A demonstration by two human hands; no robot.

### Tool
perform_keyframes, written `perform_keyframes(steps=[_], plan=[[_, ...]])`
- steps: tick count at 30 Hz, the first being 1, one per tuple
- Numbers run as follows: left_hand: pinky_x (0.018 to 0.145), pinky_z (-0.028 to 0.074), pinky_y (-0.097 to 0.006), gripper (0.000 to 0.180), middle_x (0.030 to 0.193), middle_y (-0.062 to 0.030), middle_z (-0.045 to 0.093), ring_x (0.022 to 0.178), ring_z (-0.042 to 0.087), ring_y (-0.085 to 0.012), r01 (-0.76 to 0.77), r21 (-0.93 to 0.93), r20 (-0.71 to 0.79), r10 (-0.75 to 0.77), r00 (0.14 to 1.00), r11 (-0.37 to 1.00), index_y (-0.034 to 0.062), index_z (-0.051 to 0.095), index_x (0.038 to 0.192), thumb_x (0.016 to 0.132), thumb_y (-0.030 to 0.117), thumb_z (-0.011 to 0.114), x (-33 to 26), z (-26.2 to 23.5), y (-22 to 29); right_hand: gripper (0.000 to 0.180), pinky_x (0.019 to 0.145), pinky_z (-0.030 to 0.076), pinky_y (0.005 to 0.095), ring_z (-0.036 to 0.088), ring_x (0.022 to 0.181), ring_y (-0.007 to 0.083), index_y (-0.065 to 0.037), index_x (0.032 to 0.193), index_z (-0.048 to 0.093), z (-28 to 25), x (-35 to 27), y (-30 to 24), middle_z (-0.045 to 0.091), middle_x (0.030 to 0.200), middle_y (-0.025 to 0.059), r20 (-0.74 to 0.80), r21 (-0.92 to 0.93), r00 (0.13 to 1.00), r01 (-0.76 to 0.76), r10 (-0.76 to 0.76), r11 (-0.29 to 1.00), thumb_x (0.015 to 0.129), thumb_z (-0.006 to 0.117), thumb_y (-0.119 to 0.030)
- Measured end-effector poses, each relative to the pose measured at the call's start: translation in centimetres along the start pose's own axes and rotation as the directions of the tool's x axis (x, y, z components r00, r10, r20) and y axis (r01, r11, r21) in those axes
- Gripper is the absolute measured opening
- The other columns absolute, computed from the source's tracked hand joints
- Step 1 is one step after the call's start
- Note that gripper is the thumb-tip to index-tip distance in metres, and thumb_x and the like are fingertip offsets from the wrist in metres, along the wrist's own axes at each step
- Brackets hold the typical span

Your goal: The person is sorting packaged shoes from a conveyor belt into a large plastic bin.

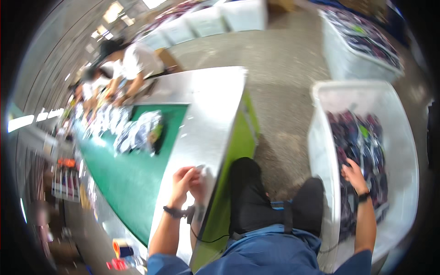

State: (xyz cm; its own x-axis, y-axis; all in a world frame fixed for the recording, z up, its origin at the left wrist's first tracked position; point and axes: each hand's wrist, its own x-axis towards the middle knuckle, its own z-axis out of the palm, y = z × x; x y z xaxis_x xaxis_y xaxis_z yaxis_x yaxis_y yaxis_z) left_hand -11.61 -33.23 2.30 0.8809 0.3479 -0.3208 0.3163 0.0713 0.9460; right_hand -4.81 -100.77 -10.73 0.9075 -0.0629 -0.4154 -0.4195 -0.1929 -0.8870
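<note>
Right of the worktop, in a white bin, dark plastic-wrapped packets are piled; probably light, soft, slippery, best grabbed mid-body. Fingers are half-curled on left hand and right hand; any hold can't be told.

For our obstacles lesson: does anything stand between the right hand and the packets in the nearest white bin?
Nothing visible does: the right hand is over the packets, inside the bin; contact is unclear.

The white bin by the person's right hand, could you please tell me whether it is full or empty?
Partly filled: dark packages lie inside the white bin, with bare inner wall showing above them.
</note>
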Motion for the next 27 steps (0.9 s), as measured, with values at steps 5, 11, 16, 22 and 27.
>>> perform_keyframes(steps=[5,11,16,22,27], plan=[[0.094,0.053,-0.032,0.040,0.123,-0.0123,0.070,0.111,0.067,-0.0176,-0.198,0.209,-0.050,0.213,0.976,0.958,-0.0015,0.063,0.132,0.099,0.018,0.071,3.1,-5.5,2.1,0.063,0.094,0.052,0.0304,0.061,0.109,0.0167,0.003,0.154,0.042,7.6,-1.6,-8.5,0.062,0.122,0.0095,0.163,-0.210,0.924,0.374,-0.345,0.903,0.098,0.068,-0.012],[0.104,0.048,-0.034,0.053,0.131,-0.0183,0.069,0.121,0.063,-0.0232,-0.196,0.473,-0.277,0.357,0.892,0.859,-0.0060,0.064,0.133,0.091,0.023,0.076,15.2,-11.3,5.6,0.071,0.110,0.038,0.0458,0.049,0.123,0.0378,0.001,0.150,0.044,9.7,1.7,-4.3,0.052,0.124,0.0221,-0.073,-0.659,0.812,0.397,-0.579,0.639,0.090,0.076,-0.021],[0.089,0.053,-0.043,0.038,0.104,-0.0237,0.074,0.100,0.071,-0.0317,-0.039,0.749,-0.321,0.413,0.852,0.661,-0.0074,0.070,0.111,0.100,0.026,0.054,23.7,-23.9,4.6,0.062,0.105,0.042,0.0462,0.051,0.120,0.0382,0.000,0.141,0.051,12.1,2.2,-4.3,0.052,0.124,0.0205,-0.252,-0.603,0.765,0.355,-0.593,0.714,0.087,0.076,-0.021],[0.100,0.049,-0.053,0.043,0.128,-0.0350,0.062,0.119,0.059,-0.0540,0.313,0.828,-0.487,0.319,0.813,0.465,-0.0020,0.068,0.121,0.104,0.030,0.045,26.9,-16.5,4.0,0.063,0.102,0.045,0.0467,0.053,0.117,0.0405,0.001,0.139,0.052,12.4,-0.3,-5.0,0.050,0.124,0.0205,-0.338,-0.654,0.724,0.279,-0.601,0.703,0.086,0.077,-0.024],[0.105,0.045,-0.051,0.043,0.131,-0.0323,0.057,0.121,0.055,-0.0490,0.089,0.922,-0.258,0.428,0.866,0.378,-0.0050,0.061,0.128,0.105,0.028,0.046,25.5,-22.5,0.7,0.066,0.101,0.045,0.0472,0.053,0.116,0.0411,0.001,0.139,0.049,14.2,0.0,-7.0,0.048,0.124,0.0203,-0.269,-0.649,0.712,0.364,-0.649,0.668,0.086,0.077,-0.025]])
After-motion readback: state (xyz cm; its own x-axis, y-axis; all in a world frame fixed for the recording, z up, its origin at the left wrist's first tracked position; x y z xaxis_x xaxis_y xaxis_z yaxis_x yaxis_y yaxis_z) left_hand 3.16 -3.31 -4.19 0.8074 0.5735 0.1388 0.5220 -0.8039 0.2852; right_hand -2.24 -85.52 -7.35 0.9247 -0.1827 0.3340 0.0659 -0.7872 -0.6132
